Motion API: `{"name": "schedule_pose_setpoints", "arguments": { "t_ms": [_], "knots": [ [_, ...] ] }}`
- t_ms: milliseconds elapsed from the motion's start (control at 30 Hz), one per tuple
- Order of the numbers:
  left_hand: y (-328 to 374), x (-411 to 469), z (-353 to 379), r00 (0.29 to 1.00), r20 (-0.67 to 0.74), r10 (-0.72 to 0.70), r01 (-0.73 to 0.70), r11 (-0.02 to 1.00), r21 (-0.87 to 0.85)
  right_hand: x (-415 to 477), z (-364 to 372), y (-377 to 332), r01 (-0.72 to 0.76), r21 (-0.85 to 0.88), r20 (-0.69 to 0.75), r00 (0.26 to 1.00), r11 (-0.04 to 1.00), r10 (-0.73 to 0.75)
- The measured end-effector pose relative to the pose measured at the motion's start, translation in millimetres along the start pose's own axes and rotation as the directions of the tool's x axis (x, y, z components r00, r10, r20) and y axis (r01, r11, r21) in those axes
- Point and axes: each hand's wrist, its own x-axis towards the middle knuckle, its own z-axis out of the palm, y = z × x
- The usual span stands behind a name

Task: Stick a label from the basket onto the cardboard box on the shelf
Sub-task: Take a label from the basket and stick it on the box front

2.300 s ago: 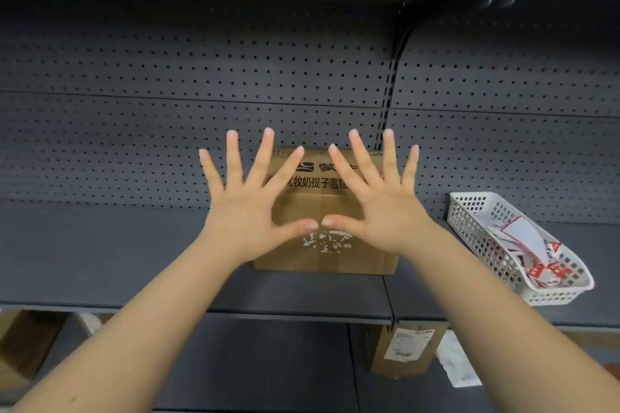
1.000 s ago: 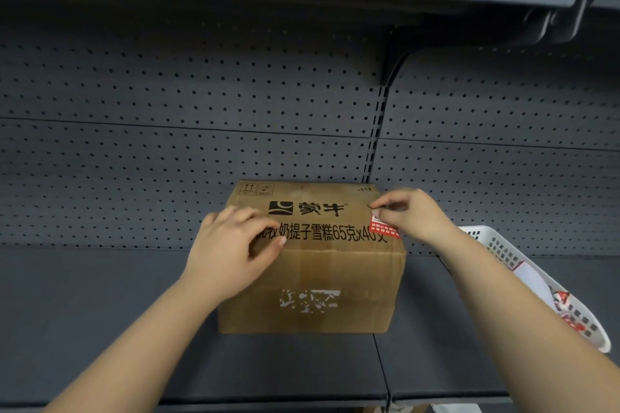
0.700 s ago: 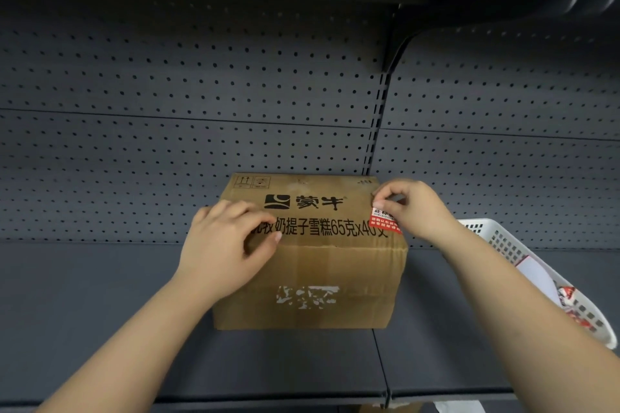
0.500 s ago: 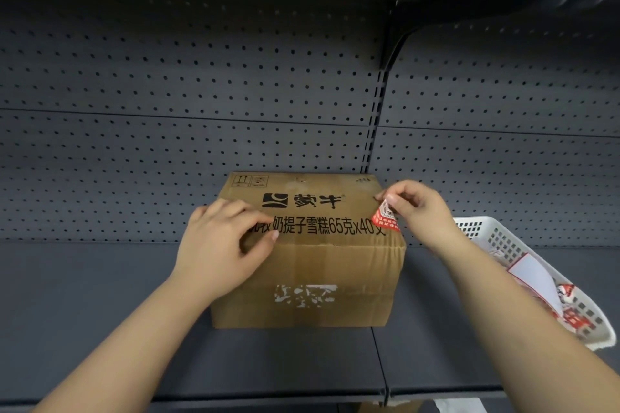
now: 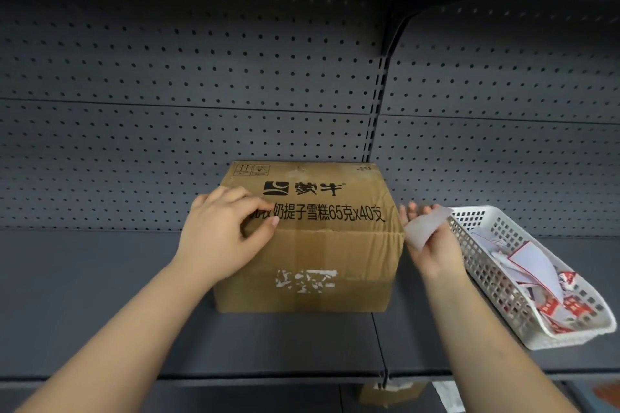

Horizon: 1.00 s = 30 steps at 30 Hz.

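A brown cardboard box [image 5: 335, 245] with black print stands on the dark grey shelf [image 5: 100, 295]. My left hand [image 5: 221, 235] rests curled on the box's top front edge at the left. My right hand [image 5: 436, 251] is just right of the box, off its surface, and pinches a label [image 5: 424, 225] whose pale side faces me, slightly blurred. The white plastic basket [image 5: 486, 265] sits immediately right of that hand, with several red-and-white labels [image 5: 536, 265] inside. No label shows on the faces of the box that I can see.
A perforated grey back panel [image 5: 201, 94] runs behind the shelf, split by a vertical upright [image 5: 375, 111]. Another shelf overhangs above. Below the shelf edge, part of another cardboard box [image 5: 389, 392] and a white sheet [image 5: 449, 396] show.
The red-and-white label that was at the box's top right corner has come away in my right hand, which has moved right, off the box and towards the basket. My left hand stays put.
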Motion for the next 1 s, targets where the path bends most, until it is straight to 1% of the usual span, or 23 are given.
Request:
{"name": "schedule_pose_setpoints", "arguments": {
  "t_ms": [67, 100, 233, 300, 367, 400, 500, 533, 600, 667, 700, 767, 867, 1000],
  "knots": [
    [0.8, 0.6, -1.8, 1.000, 0.013, 0.000, 0.000, 1.000, -0.008, 0.0, -12.2, -7.7, 0.053, -0.055, -0.042, 0.998, 0.997, -0.055],
    [1.2, 0.7, -3.0, 1.000, 0.020, 0.001, -0.001, 1.000, -0.011, -3.5, -16.2, -12.7, 0.082, -0.112, -0.025, 0.996, 0.990, -0.086],
    [6.4, -6.3, -9.1, 1.000, -0.010, 0.012, -0.013, 0.998, -0.063, -37.1, -16.1, -36.7, 0.214, -0.355, 0.140, 0.975, 0.910, -0.175],
    [12.0, -14.6, -12.4, 0.999, -0.038, 0.025, -0.029, 0.991, -0.131, -61.4, -5.7, -41.8, 0.280, -0.475, 0.204, 0.957, 0.834, -0.205],
    [19.8, -25.3, -14.7, 0.998, -0.052, 0.036, -0.046, 0.977, -0.209, -89.9, 8.0, -39.8, 0.334, -0.598, 0.291, 0.937, 0.729, -0.191],
    [24.2, -31.3, -14.9, 0.998, -0.050, 0.047, -0.058, 0.969, -0.240, -103.5, 14.3, -36.6, 0.353, -0.668, 0.332, 0.929, 0.656, -0.162],
    [36.9, -51.5, -11.4, 0.996, -0.004, 0.094, -0.089, 0.937, -0.338, -137.8, 32.3, -18.7, 0.406, -0.825, 0.410, 0.909, 0.394, -0.077],
    [41.8, -58.1, -9.7, 0.995, 0.037, 0.092, -0.070, 0.918, -0.389, -144.1, 33.2, -10.7, 0.429, -0.853, 0.434, 0.899, 0.298, -0.052],
    [51.2, -70.1, -4.2, 0.985, 0.168, 0.047, 0.041, 0.875, -0.483, -157.7, 36.7, 10.0, 0.448, -0.881, 0.460, 0.887, 0.153, 0.050],
    [59.4, -80.5, 5.1, 0.955, 0.298, -0.002, 0.161, 0.844, -0.511, -169.4, 36.4, 32.1, 0.488, -0.871, 0.491, 0.858, 0.055, 0.150],
    [61.7, -85.0, 10.7, 0.944, 0.330, -0.025, 0.200, 0.837, -0.509, -173.9, 35.2, 42.5, 0.514, -0.857, 0.512, 0.839, 0.041, 0.181],
    [61.3, -92.5, 21.6, 0.937, 0.337, -0.091, 0.265, 0.814, -0.516, -177.9, 29.1, 60.8, 0.542, -0.839, 0.540, 0.816, 0.049, 0.206],
    [52.8, -99.8, 33.5, 0.916, 0.364, -0.171, 0.362, 0.745, -0.560, -182.1, 24.8, 74.3, 0.465, -0.879, 0.476, 0.856, 0.104, 0.203],
    [44.3, -108.6, 43.2, 0.880, 0.424, -0.214, 0.454, 0.644, -0.616, -178.1, 23.7, 77.1, 0.418, -0.901, 0.434, 0.847, 0.119, 0.306]
  ]
}}
